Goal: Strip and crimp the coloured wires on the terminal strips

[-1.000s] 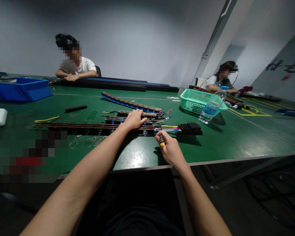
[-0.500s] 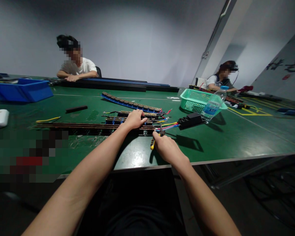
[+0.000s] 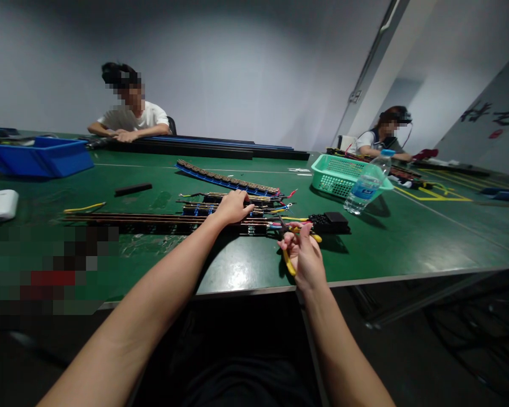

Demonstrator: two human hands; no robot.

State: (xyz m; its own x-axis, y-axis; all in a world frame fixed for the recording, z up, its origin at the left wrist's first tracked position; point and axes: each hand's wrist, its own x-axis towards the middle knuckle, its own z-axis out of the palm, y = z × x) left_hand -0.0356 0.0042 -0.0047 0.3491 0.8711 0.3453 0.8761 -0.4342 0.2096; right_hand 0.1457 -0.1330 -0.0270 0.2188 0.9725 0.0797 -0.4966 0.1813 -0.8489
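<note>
Tabletop [image 3: 428, 243] in green is spread across the view, whose middle is taken as the clock's centre. One co-worker [image 3: 136, 118] in a white top is seen at ten o'clock, and another co-worker [image 3: 367, 138] at two. A long dark rail [image 3: 152, 224] with copper-coloured strips is laid out towards nine o'clock, partly covered by the left forearm [image 3: 186, 263]. A blue bin [image 3: 59, 161] is placed between nine and ten, and a mint-green basket [image 3: 328, 178] between two and three. A curved rail [image 3: 227, 178] is set at eleven. A water bottle [image 3: 360, 195] is stood at three, just in front of the basket. The right hand [image 3: 309, 257] is turned palm up at four to five o'clock; pliers [image 3: 288, 263] with yellow handles spread apart are held in its fingers. The left hand [image 3: 234, 208] is rested near the centre over short rails [image 3: 195, 209], its fingers bent; whether anything is gripped cannot be told. A black block [image 3: 331, 220] is joined at three to four o'clock by coloured wires [image 3: 294, 219], near which the pliers' dark nose is held.
</note>
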